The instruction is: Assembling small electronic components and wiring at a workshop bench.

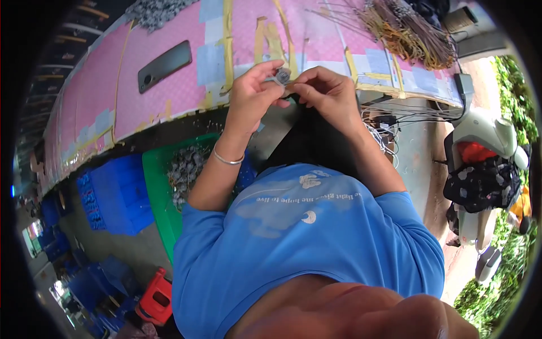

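Above the near edge of the table, my left hand (252, 93) holds a small grey rounded piece (283, 74) between thumb and fingers. Close beside it on the right, my right hand (332, 97) is closed, with thumb and forefinger pinched together at the piece's lower side. What lies in that pinch is too small to make out. Similar-looking grey pieces form a pile (158, 12) at the table's far left. More grey pieces (189, 169) on thin stems lie in a green bin (161, 192) by my left elbow.
The pink table covering (209, 51) is patched with yellow tape. A dark phone (165, 66) lies on it at the left. Thin wire stems (415, 37) are bundled at the far right. Loose cables (389, 127) hang below. Blue crates (118, 195) stand left; a scooter (480, 147) stands right.
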### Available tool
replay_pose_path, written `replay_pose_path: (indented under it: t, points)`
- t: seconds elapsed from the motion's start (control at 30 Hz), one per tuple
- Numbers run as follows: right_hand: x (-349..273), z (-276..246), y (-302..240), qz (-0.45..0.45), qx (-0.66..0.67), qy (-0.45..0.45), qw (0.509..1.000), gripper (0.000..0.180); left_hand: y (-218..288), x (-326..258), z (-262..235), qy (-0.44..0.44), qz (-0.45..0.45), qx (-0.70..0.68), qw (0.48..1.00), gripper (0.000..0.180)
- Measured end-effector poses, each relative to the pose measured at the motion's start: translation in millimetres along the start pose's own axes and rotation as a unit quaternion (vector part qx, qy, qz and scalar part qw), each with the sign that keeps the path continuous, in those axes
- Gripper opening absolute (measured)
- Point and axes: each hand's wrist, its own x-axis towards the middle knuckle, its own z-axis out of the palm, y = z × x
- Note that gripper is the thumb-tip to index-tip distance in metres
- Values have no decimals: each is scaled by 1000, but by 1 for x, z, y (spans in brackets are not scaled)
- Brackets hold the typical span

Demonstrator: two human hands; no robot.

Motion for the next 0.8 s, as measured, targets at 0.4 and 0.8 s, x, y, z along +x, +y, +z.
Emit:
replay_pose_path:
  t: [0.4,0.8]
  points:
    - [-29,4,13,-234,-227,110,939,17,5,-3,6,50,18,-70,996,24]
    - [2,-12,21,-42,317,-67,945,14,16,-22,34,-58,2,-60,996,22]
